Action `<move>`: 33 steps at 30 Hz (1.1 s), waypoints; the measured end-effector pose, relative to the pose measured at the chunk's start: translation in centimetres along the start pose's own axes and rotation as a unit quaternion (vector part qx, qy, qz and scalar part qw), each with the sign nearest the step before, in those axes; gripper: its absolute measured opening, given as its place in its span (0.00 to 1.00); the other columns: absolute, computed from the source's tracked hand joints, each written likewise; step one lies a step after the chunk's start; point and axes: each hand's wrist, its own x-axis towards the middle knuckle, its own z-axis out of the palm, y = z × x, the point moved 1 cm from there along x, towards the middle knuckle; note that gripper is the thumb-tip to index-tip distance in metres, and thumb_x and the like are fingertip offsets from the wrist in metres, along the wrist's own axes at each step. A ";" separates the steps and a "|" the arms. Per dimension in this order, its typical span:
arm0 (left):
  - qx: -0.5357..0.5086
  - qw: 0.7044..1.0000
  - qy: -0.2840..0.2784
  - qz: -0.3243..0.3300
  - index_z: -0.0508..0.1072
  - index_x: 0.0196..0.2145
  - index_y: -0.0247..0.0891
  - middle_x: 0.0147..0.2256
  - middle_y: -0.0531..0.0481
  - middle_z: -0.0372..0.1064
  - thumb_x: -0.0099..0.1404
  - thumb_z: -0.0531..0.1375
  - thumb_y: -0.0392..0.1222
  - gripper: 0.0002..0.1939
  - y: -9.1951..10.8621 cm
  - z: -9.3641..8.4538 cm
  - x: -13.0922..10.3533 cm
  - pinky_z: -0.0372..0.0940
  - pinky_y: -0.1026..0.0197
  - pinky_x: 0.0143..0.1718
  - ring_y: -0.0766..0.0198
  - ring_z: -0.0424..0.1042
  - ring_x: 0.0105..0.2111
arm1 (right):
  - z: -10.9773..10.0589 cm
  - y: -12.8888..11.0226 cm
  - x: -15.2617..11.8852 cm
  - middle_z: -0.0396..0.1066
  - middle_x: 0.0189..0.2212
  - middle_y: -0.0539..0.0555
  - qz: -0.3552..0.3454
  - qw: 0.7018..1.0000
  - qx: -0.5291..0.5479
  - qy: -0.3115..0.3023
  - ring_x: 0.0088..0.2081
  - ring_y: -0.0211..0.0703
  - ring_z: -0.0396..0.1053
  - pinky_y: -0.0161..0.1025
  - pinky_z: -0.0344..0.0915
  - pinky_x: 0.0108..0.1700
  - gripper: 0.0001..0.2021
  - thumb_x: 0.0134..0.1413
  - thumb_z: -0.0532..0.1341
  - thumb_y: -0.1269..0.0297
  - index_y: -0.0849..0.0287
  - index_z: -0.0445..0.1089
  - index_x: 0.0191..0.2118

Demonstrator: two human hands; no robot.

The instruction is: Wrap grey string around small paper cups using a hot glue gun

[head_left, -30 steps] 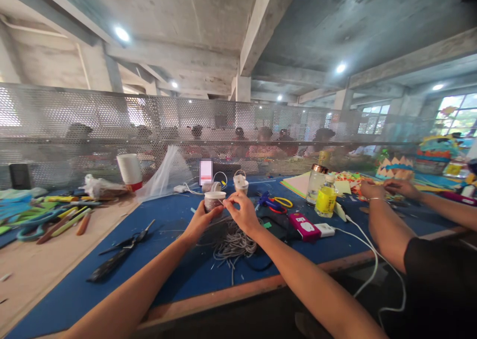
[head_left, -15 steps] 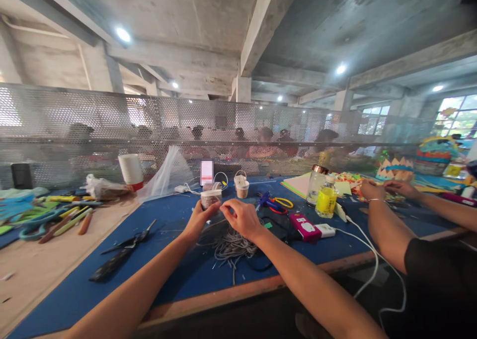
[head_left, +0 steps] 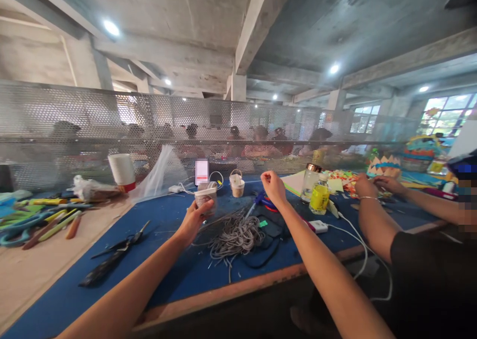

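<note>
My left hand [head_left: 193,223] is wrapped around a small paper cup [head_left: 205,200] with greyish winding about its side and a pale rim. My right hand [head_left: 275,189] is raised to the right of the cup, its fingertips pinched together; whatever lies between them is too small to make out. Below and between my hands lies a loose heap of grey cord [head_left: 238,237] on the blue mat [head_left: 179,279]. Behind it stands a small cup basket [head_left: 237,188] with a handle. A blue glue gun [head_left: 261,200] rests near my right wrist, partly hidden.
On the left lie black-handled pliers [head_left: 115,257], several tools and a stack of white cups [head_left: 122,171]. A phone [head_left: 201,171] stands behind the cup. To the right are a yellow-labelled bottle [head_left: 319,196], a glass jar [head_left: 308,182], white cables and a co-worker's hands [head_left: 367,186].
My right hand has moved from beside the cup up and to the right, uncovering the cord heap. My left hand keeps hold of the cup. The view has turned slightly right.
</note>
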 end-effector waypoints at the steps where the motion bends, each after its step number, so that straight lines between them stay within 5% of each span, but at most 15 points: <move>1: -0.001 1.000 -0.004 0.000 0.77 0.47 0.38 0.45 0.44 0.79 0.51 0.76 0.51 0.28 -0.1 0.0 0.0 0.71 0.55 0.43 0.56 0.77 0.42 | 0.2 1.0 0.0 0.78 0.50 0.58 0.022 0.997 -0.067 -0.042 0.49 0.42 0.76 0.36 0.68 0.50 0.15 0.74 0.48 0.61 0.58 0.70 0.53; 8: 0.010 1.000 -0.002 -0.006 0.77 0.46 0.37 0.43 0.45 0.78 0.49 0.77 0.50 0.29 0.3 0.4 -0.3 0.71 0.56 0.41 0.56 0.77 0.41 | 2.8 3.9 -2.7 0.73 0.56 0.69 0.047 0.971 -0.167 -0.164 0.57 0.59 0.72 0.47 0.68 0.55 0.18 0.62 0.66 0.60 0.64 0.74 0.54; 14: 0.014 1.000 -0.022 -0.006 0.77 0.48 0.37 0.43 0.45 0.79 0.50 0.76 0.49 0.29 0.4 0.7 -0.7 0.70 0.57 0.41 0.56 0.77 0.41 | 3.4 2.9 -3.3 0.71 0.58 0.73 0.035 0.956 -0.225 -0.184 0.60 0.63 0.70 0.56 0.65 0.58 0.18 0.64 0.63 0.64 0.66 0.74 0.57; 25: -0.008 0.999 -0.046 -0.006 0.77 0.49 0.36 0.44 0.43 0.79 0.53 0.76 0.49 0.28 0.1 0.3 -0.3 0.70 0.58 0.41 0.56 0.78 0.41 | 3.5 2.3 -3.5 0.76 0.51 0.71 0.024 0.959 -0.249 -0.134 0.55 0.59 0.74 0.51 0.65 0.55 0.16 0.69 0.60 0.63 0.66 0.70 0.56; 33: -0.032 0.999 -0.023 -0.008 0.77 0.48 0.36 0.43 0.44 0.79 0.53 0.75 0.47 0.27 0.1 0.0 0.0 0.72 0.58 0.41 0.58 0.78 0.40 | 2.2 2.3 -2.6 0.72 0.51 0.69 0.033 0.977 -0.210 0.006 0.51 0.56 0.73 0.47 0.64 0.52 0.14 0.72 0.55 0.60 0.65 0.67 0.54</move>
